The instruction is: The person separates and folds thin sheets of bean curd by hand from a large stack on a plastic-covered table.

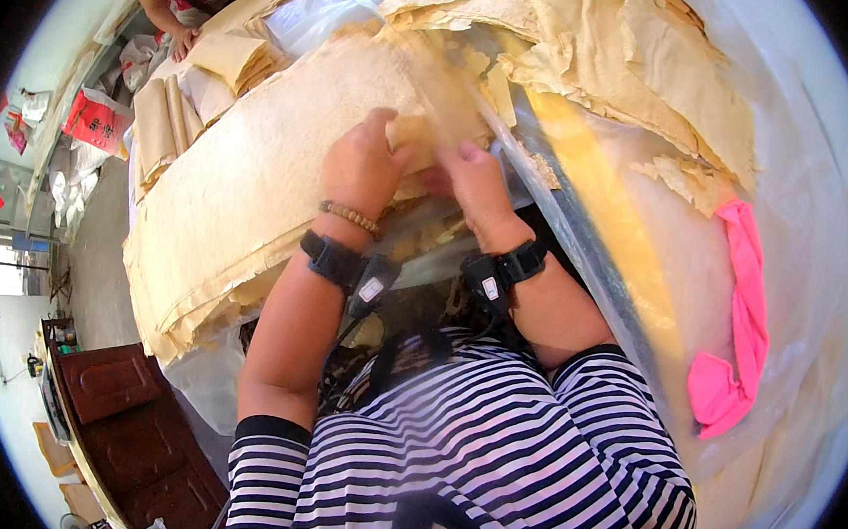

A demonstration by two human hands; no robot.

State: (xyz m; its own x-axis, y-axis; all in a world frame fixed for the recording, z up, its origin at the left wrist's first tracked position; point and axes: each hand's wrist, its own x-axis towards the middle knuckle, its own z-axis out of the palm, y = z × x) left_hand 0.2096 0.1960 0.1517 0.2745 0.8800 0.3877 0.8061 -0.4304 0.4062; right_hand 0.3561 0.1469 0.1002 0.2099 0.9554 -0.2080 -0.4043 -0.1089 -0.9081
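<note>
Our left hand [363, 159] and right hand [479, 185] curled near the sheet stack's [254, 159] three-o'clock end, presumably steadying its edge; blur hid whether either gripped.

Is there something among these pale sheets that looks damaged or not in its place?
Yes. At right, a torn-looking scrap with ragged edges lies apart from the broad pale stack. Below it, a pink cloth lies bent, its bright colour odd among such pale material.

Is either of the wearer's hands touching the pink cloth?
No, the pink cloth lies well off to the right, while the left hand and right hand are at the stacked tan sheets.
</note>
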